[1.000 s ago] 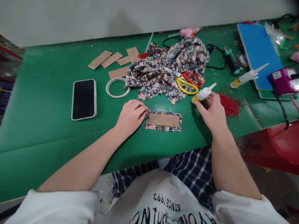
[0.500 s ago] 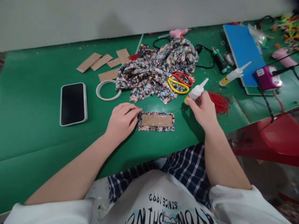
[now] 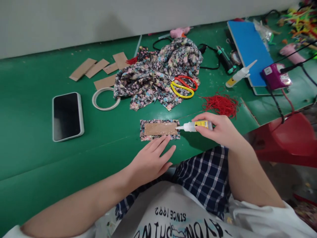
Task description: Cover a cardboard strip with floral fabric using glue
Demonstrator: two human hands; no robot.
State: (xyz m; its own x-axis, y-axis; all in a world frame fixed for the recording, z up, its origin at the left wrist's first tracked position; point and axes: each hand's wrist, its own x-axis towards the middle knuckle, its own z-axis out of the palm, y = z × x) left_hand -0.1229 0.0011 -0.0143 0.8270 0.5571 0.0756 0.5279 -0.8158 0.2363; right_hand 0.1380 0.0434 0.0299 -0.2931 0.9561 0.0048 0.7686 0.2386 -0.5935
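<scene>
A brown cardboard strip [image 3: 158,129] with glossy streaks lies on a small floral fabric piece [image 3: 143,132] on the green table. My right hand [image 3: 218,129] grips a white glue bottle [image 3: 201,125] with a yellow label, tipped sideways, its nozzle at the right end of the cardboard. Fingers spread, my left hand [image 3: 153,158] rests its fingertips on the lower edge of the fabric piece and holds nothing.
Crumpled floral cloth [image 3: 148,76] bears scissors [image 3: 183,87]. Red threads [image 3: 221,105] and a second glue bottle [image 3: 240,76] are to the right. Left are a tape roll [image 3: 94,99], cardboard pieces [image 3: 83,69] and a phone [image 3: 66,115]. A blue board [image 3: 250,49] lies back right.
My right hand has lowered the glue bottle and turned it sideways, bringing its nozzle to the cardboard. My left hand has moved from the fabric's left end to its lower edge, fingers more spread.
</scene>
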